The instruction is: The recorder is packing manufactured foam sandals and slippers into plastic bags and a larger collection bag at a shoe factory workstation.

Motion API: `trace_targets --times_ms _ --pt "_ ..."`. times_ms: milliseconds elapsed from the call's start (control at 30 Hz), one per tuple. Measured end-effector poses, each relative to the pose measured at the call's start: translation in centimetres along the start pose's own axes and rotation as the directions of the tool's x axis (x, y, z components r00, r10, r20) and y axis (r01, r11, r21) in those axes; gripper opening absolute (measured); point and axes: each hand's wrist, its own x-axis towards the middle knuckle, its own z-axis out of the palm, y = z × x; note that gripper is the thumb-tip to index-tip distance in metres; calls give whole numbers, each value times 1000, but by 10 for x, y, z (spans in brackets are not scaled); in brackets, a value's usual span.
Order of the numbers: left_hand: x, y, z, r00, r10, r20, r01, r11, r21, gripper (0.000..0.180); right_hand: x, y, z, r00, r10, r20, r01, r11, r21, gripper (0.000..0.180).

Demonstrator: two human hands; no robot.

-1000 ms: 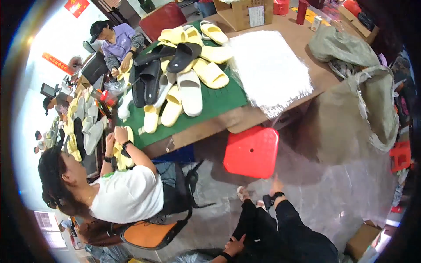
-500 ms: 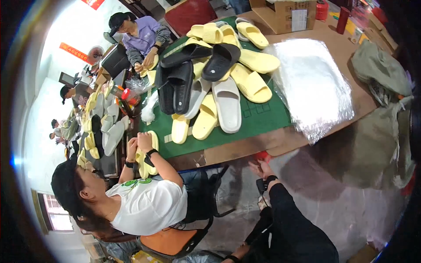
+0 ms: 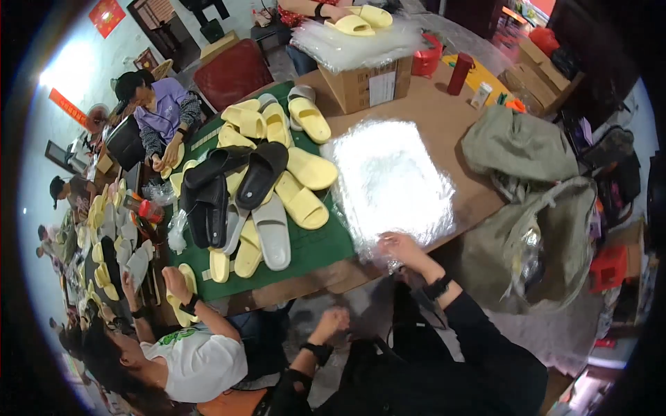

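A stack of clear plastic bags (image 3: 395,180) lies on the table in front of me. My right hand (image 3: 404,251) is at its near edge, fingers stretched out and apart over the corner. My left hand (image 3: 333,323) is held low, short of the table edge, with curled fingers and nothing visible in them. Left of the bags, a heap of slippers covers a green mat (image 3: 326,243): black slippers (image 3: 261,175) on top, yellow slippers (image 3: 302,200) and a grey slipper (image 3: 272,232) around them.
A person in a white shirt (image 3: 194,364) sits close on my left by a yellow slipper (image 3: 182,312); another in purple (image 3: 156,114) works beyond. A cardboard box (image 3: 368,83) stands at the back, bearing plastic and yellow slippers. Large olive sacks (image 3: 513,149) crowd the table's right side.
My view has swung right and nearer the table. My right hand has risen from below the table edge to the plastic bags. My left hand has come up into plain view.
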Motion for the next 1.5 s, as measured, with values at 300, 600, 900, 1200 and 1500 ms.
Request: trace_targets --times_ms 300,600,900,1200,1500 --pt "227 164 71 591 104 -800 462 769 442 72 135 21 -221 818 103 -566 -477 671 -568 97" --pt "239 142 85 714 328 -619 -167 938 304 68 116 16 -200 945 109 -307 -209 925 -317 81" --pt "202 267 28 835 238 -496 179 735 654 71 130 57 -212 859 -100 -502 -255 766 -589 75" --pt "163 354 -100 352 680 -643 133 644 754 53 117 -20 -127 878 -375 -296 24 653 -757 47" --pt "169 383 -182 296 681 -670 457 515 725 56 79 -16 -35 960 -278 -22 164 625 -763 36"
